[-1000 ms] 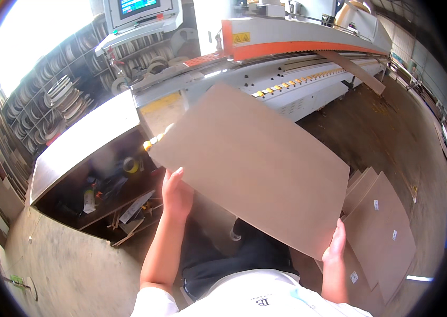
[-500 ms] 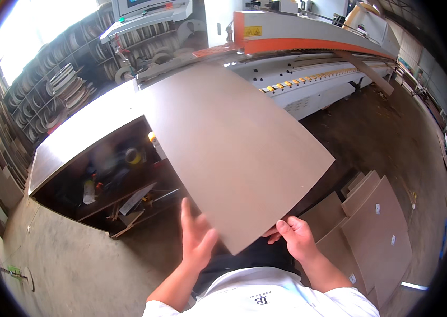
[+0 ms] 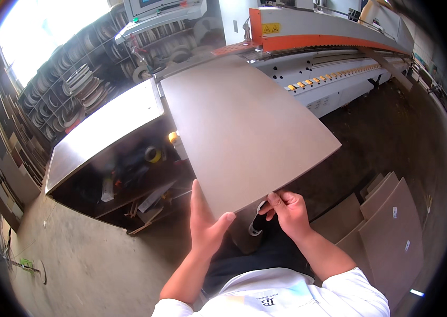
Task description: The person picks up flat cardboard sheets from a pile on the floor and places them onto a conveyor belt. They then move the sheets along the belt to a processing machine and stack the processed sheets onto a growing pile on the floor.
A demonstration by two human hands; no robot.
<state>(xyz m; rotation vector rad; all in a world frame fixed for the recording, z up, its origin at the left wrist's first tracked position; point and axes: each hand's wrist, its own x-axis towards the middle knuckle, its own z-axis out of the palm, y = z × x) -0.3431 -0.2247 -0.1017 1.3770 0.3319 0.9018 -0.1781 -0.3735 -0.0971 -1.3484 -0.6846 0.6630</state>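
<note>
A large taupe flat panel (image 3: 252,134) slants away from me, its far end by the machine's front end. My right hand (image 3: 290,215) pinches its near edge, thumb on top and fingers curled beneath. Around the near left corner is my left hand (image 3: 206,227): its fingers lie straight along the left edge and the thumb points along the near edge, spread apart from them. The left palm rests against or very close to the corner; exact contact is hard to see. The panel's underside is hidden.
Left of the panel stands a metal-topped bench (image 3: 104,129) with tools and scraps on open shelves. Beyond is a long white-and-orange machine (image 3: 329,37) with a row of yellow rollers (image 3: 334,78). Several similar panels (image 3: 392,232) lean at the right. Rolls of edging strip (image 3: 83,87) fill a rack.
The panel's near corner has moved farther from my body. My left hand, blurred before beside the left edge, is now at the corner. The right hand keeps its pinch, and my view has shifted slightly.
</note>
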